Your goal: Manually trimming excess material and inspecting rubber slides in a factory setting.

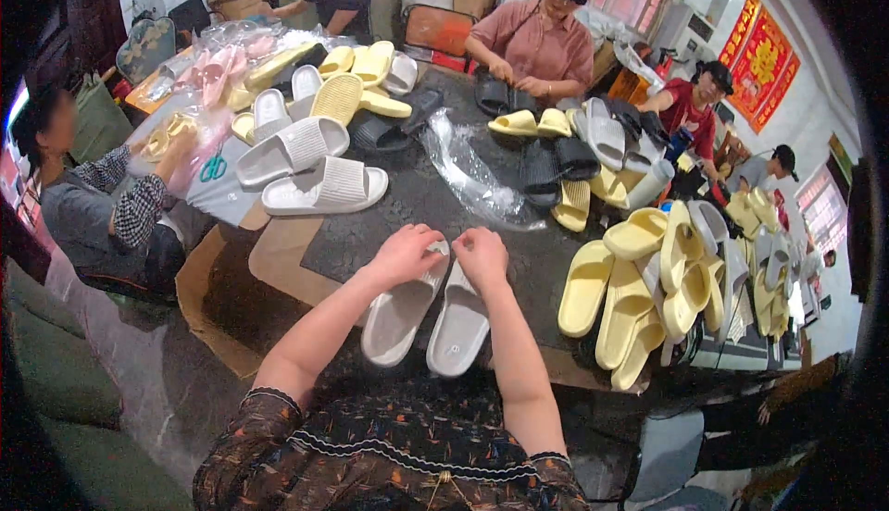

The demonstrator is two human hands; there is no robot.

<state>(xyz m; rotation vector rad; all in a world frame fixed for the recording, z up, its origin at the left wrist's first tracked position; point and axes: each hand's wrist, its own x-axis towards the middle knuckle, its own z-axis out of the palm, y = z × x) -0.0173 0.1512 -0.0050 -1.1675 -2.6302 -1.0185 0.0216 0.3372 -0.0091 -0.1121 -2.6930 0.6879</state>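
Observation:
Two grey slide sandals lie side by side on the dark table (435, 205) in front of me. My left hand (405, 254) rests on the toe end of the left grey sandal (396, 315), fingers closed over it. The toe end of the right grey sandal (457, 326) is gripped by my right hand (482, 255). Both heels point toward me.
A pile of yellow sandals (639, 289) lies at the right. White and grey sandals (324, 187) sit at the far left, with a clear plastic bag (472, 178) mid-table. Black and yellow sandals (556, 155) are beyond. Several people work around the table.

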